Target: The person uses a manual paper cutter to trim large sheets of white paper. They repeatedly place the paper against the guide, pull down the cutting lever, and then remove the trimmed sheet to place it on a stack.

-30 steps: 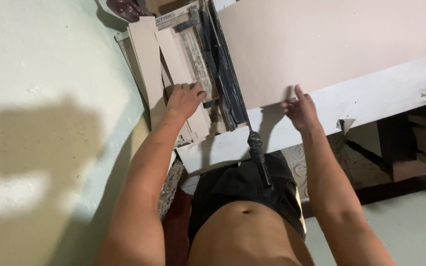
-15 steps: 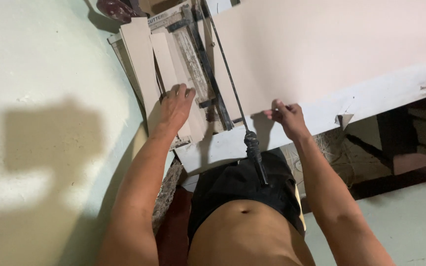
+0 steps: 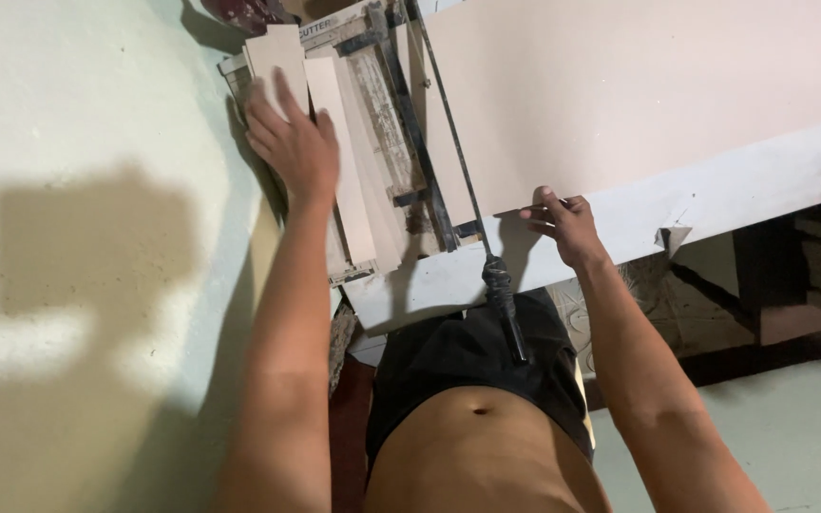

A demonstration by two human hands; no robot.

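Note:
A large beige board sheet (image 3: 639, 85) lies on a white bench (image 3: 715, 195), its near edge by a lever paper cutter (image 3: 401, 123). My right hand (image 3: 563, 220) pinches the sheet's near corner beside the cutter. My left hand (image 3: 289, 142) lies flat, fingers spread, on cut beige strips (image 3: 349, 171) stacked left of the cutter. The cutter's thin blade arm (image 3: 448, 123) is lifted, and its black handle (image 3: 505, 309) hangs toward my waist.
A pale green wall (image 3: 78, 237) closes the left side, carrying my shadow. Dark wooden frame pieces (image 3: 772, 285) sit under the bench at the right. A dark red object (image 3: 244, 11) rests at the top left by the cutter.
My left hand has slid from the strips' near end up toward their far end and spread flat. My right hand stays at the sheet's near corner.

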